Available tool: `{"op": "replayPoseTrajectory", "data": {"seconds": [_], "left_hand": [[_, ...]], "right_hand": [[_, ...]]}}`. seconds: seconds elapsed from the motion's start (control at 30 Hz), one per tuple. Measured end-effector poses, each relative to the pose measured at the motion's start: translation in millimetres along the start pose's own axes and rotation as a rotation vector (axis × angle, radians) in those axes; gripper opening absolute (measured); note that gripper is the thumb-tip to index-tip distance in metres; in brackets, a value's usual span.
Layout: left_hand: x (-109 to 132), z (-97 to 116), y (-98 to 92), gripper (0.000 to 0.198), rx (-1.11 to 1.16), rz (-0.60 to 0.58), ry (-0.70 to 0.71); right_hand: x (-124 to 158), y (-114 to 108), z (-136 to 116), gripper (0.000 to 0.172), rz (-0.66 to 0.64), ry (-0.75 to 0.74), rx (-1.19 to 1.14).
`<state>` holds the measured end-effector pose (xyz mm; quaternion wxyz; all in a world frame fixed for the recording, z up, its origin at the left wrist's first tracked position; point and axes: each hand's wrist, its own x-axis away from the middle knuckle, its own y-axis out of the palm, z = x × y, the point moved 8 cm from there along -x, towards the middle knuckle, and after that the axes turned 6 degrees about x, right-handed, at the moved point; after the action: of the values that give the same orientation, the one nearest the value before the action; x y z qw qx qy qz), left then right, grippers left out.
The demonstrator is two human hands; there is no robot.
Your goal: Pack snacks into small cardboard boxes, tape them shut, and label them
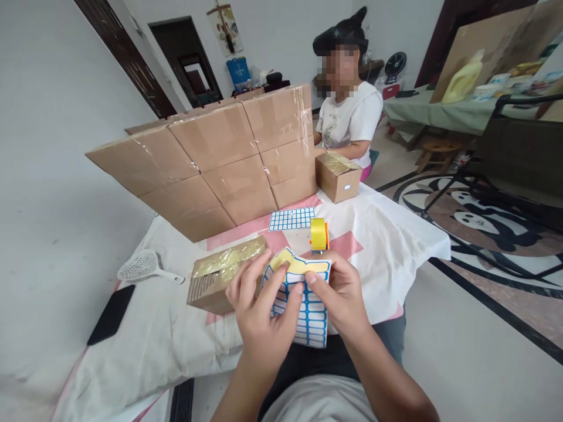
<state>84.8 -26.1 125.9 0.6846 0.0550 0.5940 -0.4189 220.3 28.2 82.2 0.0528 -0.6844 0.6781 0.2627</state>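
Observation:
A sheet of blue-bordered white labels (314,321) is held up in front of me, its upper part showing yellow backing. My left hand (264,308) grips the left side of the sheet, thumb and fingers near its top. On the other side my right hand (343,290) pinches the upper right part, thumb on the front. Just beyond the left hand lies a taped cardboard box (211,284). A roll of yellow tape (318,234) on an orange holder stands behind the right hand. Farther back, a second label sheet (292,218) lies flat on the tablecloth.
Stacked cardboard boxes (237,187) form a wall across the table's back. A small box (338,179) with a label stands at their right, near a seated person (347,111). At the left lie a white slotted ladle (143,266) and a black phone-like slab (111,315).

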Motion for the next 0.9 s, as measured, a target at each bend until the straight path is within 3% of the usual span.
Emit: {"op": "replayPoseTrajectory", "data": {"seconds": [0.23,0.5,0.73,0.9], "left_hand": [[3,1,-3.5,0.033,-0.058,0.089,0.031],[8,2,-7.9,0.03,-0.044,0.179,0.086],[18,7,-4.8,0.024,0.032,0.047,0.116],[30,-13,-8.7,0.024,0.175,0.065,-0.011]], "right_hand": [[-3,-2,3,0.008,-0.006,-0.042,0.033],[2,-2,19,0.015,0.065,0.055,0.009],[-6,-2,41,0.029,0.125,0.315,-0.149],[-30,-18,60,0.027,0.206,0.316,-0.102]]}}
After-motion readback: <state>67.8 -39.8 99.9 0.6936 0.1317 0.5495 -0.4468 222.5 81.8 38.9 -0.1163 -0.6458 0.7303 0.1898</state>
